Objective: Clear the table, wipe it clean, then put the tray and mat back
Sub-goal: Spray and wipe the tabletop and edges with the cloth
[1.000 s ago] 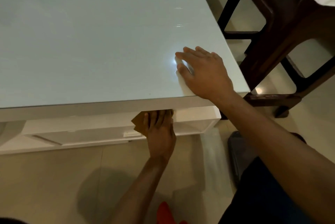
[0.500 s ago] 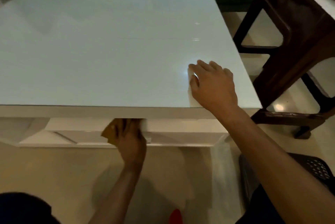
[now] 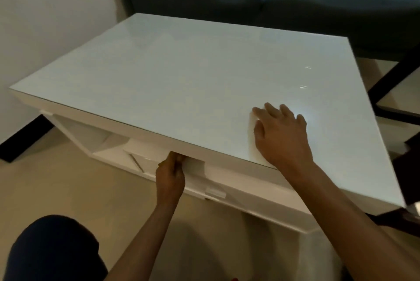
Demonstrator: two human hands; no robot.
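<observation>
The person is kneeling at the near edge of a white table [image 3: 181, 71], whose glossy top is lying bare. The right hand [image 3: 280, 135] is resting flat near the front right corner with fingers spread and straight, pressing down on something pale, most likely a wiping cloth [image 3: 254, 151], though it is hard to tell against the white surface. The left hand [image 3: 170, 175] is reaching under the front lip, fingers curled round a small brownish thing that is mostly hidden; what it is cannot be told. Neither tray nor mat is showing anywhere in view, so both are presumably waiting off to one side.

The risks are looking modest but real. The body is leaning on the right palm, and on so slick a top the cloth could slide and take the arm with it. The left hand is working blind beneath the overhang, so knuckles could be knocking the lower shelf [image 3: 109, 155], or the held thing could be slipping out.
</observation>
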